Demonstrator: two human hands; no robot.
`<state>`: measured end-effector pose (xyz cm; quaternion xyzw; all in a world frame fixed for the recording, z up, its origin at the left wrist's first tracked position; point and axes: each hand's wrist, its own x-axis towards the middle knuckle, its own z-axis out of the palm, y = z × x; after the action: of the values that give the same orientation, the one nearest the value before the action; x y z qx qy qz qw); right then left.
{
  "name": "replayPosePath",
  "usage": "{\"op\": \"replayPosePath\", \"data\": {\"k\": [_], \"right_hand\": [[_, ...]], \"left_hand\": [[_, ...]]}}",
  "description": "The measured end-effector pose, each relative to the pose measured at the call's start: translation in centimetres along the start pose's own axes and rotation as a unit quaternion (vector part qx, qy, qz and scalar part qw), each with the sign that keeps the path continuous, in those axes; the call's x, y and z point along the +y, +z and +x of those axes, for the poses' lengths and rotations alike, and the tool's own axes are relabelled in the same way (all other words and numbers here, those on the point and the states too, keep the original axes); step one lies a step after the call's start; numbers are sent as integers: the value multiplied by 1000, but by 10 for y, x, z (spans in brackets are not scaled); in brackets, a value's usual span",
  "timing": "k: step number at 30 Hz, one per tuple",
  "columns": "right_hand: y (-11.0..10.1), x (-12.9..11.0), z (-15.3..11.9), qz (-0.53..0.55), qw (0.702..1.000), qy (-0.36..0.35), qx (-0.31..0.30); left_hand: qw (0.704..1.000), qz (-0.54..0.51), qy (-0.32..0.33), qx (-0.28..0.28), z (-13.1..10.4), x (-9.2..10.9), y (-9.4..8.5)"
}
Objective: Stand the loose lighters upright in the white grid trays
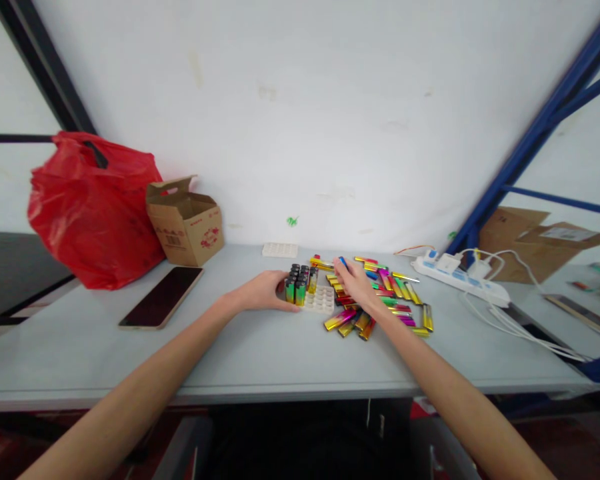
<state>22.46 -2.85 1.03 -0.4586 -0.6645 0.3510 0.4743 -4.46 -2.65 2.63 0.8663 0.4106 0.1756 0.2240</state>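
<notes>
1. While the left hand [266,291] is grasping the loaded left end of a white tray [324,303], its thumb is lying along the near side and its fingers are disappearing behind the upright lighters [296,291]
2. Those dark-topped lighters, green fading into yellow at the front, are standing close together in the tray's left part, while white sockets are showing on its right
3. The right hand [355,283] is pinching a small blue-ended piece [343,262] between its fingertips, over the left side of the loose lighters [385,283]; the fingers are covering most of it
4. Those loose lighters, in gold, magenta, red and green, are lying in a spread heap just right of the tray, some overlapping
5. Behind the first tray, a second white tray [280,250] is lying near the wall [290,147]
6. To the left, a dark-screened phone [163,298] is lying on the grey table [260,360], and an open cardboard box [193,233] is standing beside a red bag [97,213]
7. To the right, a white power strip [463,281] is holding several plugs [449,263]
</notes>
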Motion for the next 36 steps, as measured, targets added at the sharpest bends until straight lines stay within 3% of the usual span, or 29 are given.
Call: {"op": "replayPosePath", "data": {"k": [6, 16, 22, 27, 32, 36], "right_hand": [[7, -6, -5, -111, 991, -47, 58], [6, -5, -3, -147, 984, -60, 80], [7, -12, -7, -91, 994, -65, -9], [6, -21, -11, -216, 961, -169, -22], [7, -19, -13, -199, 970, -117, -77], [11, -12, -12, -209, 962, -136, -111]], "left_hand": [[1000, 2, 5, -1, 0, -1, 0], [1000, 23, -1, 1, 1, -1, 0], [1000, 12, 5, -4, 0, 0, 0], [1000, 18, 4, -5, 0, -2, 0], [1000, 26, 2, -2, 0, -2, 0], [1000, 22, 10, 5, 1, -2, 1]]}}
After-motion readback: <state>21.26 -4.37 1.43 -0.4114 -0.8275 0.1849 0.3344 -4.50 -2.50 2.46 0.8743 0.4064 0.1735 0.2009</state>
